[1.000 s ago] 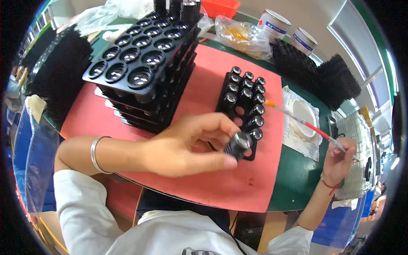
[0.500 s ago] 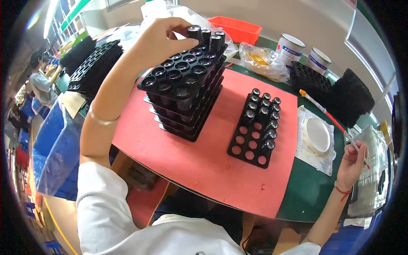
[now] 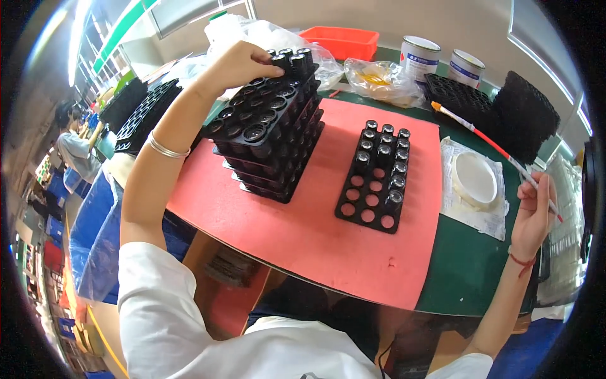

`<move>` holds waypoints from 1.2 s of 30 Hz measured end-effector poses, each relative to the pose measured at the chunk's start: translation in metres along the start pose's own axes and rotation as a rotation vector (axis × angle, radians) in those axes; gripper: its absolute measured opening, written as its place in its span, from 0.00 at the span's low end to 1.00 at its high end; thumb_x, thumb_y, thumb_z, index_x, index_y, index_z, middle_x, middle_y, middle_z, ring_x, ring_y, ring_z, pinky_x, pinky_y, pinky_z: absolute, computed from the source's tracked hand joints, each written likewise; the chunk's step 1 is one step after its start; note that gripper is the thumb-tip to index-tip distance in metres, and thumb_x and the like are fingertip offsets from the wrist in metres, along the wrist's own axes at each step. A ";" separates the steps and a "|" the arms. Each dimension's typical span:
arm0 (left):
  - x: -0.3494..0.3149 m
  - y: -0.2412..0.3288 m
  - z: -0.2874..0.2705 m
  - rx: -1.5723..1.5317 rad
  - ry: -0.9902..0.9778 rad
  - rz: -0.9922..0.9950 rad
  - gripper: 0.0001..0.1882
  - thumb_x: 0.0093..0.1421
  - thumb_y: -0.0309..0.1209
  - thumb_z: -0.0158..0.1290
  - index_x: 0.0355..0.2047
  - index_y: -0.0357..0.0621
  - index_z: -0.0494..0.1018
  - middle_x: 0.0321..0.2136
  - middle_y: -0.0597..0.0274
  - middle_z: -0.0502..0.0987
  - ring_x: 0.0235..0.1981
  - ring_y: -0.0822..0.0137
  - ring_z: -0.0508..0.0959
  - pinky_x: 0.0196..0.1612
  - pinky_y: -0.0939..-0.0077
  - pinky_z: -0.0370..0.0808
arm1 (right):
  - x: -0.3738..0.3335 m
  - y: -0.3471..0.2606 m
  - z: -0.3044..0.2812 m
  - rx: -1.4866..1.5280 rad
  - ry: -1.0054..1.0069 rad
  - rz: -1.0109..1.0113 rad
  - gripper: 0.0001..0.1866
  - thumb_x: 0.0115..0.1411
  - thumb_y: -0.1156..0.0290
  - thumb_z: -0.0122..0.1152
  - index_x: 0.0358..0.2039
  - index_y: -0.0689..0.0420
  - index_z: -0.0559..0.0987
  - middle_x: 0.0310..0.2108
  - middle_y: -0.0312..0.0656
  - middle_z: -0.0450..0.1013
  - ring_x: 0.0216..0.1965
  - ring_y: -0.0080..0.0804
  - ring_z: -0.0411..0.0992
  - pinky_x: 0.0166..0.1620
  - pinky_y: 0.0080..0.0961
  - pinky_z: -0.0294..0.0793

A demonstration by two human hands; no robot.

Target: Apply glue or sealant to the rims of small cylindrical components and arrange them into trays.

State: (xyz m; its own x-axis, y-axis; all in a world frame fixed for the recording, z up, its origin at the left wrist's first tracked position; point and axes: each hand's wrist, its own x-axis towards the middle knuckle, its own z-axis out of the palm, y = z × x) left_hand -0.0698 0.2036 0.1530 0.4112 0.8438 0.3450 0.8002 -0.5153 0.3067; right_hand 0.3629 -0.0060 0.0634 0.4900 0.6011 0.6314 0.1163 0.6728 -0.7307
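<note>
My left hand reaches over the far end of a stack of black plastic trays. Its thumb and fingers close around a small black cylinder with a shiny top, among several like it standing in the top tray. The fingertips are partly hidden. In my right hand is a brush with a red and white handle, its tan bristles pointing to the upper left. Between the hands, a black holed tray holds several upright black cylinders; some near holes show the pink mat.
A pink mat covers part of the green table. Right of it lies a white round dish on paper. Two cans, a plastic bag, a red bin and black trays stand behind. A person sits far left.
The view has shifted a little. My left hand stays over the far end of the stack, lower against the cylinders. My right hand has risen slightly with the brush.
</note>
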 end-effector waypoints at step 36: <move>-0.116 0.179 0.151 -0.088 0.051 0.337 0.14 0.40 0.21 0.58 0.30 0.40 0.69 0.20 0.67 0.69 0.18 0.80 0.66 0.20 0.88 0.61 | 0.006 0.005 -0.025 -0.465 0.252 -0.570 0.16 0.50 0.63 0.51 0.15 0.62 0.73 0.13 0.46 0.68 0.19 0.42 0.70 0.22 0.31 0.67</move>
State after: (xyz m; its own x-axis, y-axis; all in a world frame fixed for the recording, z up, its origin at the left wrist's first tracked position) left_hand 0.0914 0.0364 0.0339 0.6218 0.6163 0.4833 0.5817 -0.7766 0.2420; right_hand 0.3880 -0.0097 0.0569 0.4213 0.0631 0.9047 0.7322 0.5650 -0.3803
